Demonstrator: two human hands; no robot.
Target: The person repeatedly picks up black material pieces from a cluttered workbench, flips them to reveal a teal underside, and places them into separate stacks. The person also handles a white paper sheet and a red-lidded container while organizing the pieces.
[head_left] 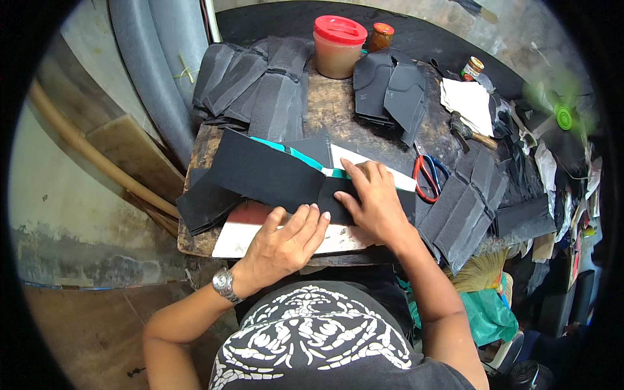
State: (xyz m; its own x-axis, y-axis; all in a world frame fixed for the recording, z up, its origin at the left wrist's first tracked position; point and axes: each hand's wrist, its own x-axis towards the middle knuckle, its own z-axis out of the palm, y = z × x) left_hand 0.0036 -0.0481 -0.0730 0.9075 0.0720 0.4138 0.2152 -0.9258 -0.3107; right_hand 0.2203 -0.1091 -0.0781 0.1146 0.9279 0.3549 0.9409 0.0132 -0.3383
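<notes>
Head view shows the left hand (286, 237) and right hand (370, 198) pressed flat, fingers spread, on a black fabric strip (273, 175) across the worn table (325, 110); uneven pressure could shift its layers.

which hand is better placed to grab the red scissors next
Probably the right hand. It lies flat on the black strip, just beside the red scissors on the table's right side. The left hand presses the strip's near edge, farther from them, and could keep the strip held down.
</notes>
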